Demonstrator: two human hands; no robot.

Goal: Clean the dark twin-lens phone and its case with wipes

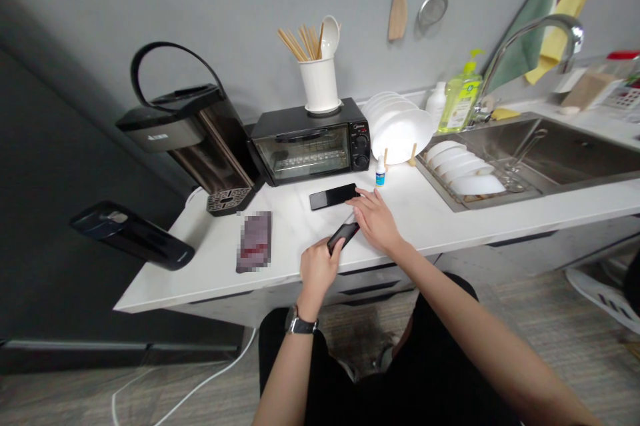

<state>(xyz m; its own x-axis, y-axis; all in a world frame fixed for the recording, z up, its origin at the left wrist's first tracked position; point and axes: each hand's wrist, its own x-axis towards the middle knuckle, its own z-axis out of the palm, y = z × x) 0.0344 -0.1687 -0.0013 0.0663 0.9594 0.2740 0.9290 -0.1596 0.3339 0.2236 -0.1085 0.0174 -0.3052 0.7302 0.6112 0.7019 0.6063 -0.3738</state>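
left hand (319, 269) — around black phone (344, 237) — right hand (376, 218) touching

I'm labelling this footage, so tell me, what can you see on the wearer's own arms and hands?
The left wrist has a dark watch with a black strap and silvery metal parts. The right wrist is without a watch or band. Both hands are bare, with no gloves, and no sleeves show on either forearm.
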